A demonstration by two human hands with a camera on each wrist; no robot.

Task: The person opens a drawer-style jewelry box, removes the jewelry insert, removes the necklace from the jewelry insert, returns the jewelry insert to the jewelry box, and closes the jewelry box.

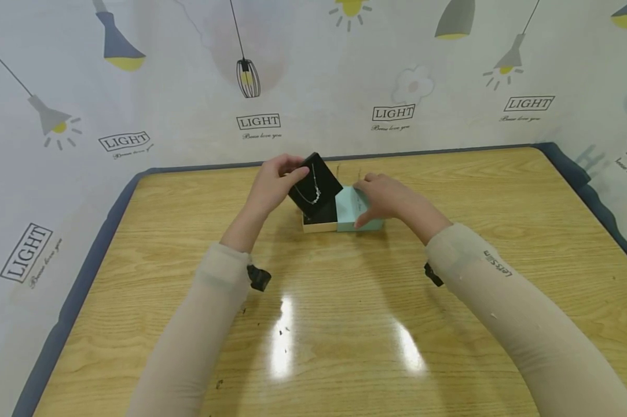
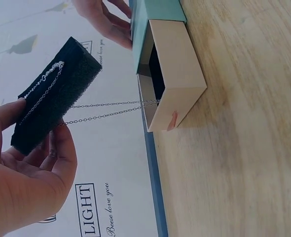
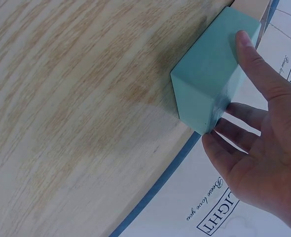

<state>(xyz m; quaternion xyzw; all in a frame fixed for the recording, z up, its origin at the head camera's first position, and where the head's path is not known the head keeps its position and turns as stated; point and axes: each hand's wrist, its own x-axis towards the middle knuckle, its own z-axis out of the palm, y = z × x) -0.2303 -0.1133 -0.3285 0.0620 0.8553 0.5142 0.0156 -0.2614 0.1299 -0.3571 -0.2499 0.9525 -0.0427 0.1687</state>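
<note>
In the head view my left hand (image 1: 272,184) pinches a black foam pad (image 1: 301,186), tilted above a small jewelry box. A silver necklace (image 1: 317,194) hangs across the pad's face. Two strands of its chain (image 2: 106,104) run from behind the pad to the box's beige drawer (image 2: 181,64) in the left wrist view. The drawer sticks out of a teal sleeve (image 1: 347,207) and has a dark inside. My right hand (image 1: 385,196) holds the sleeve, thumb on its front side and fingers on the opposite side, as the right wrist view shows.
The box stands on a wooden table (image 1: 344,324) near its far edge. Behind it rises a pale backdrop (image 1: 323,75) printed with lamps and lettering. A dark blue border (image 1: 198,167) lines the table's edge. Small dark specks (image 1: 281,332) lie nearer the front.
</note>
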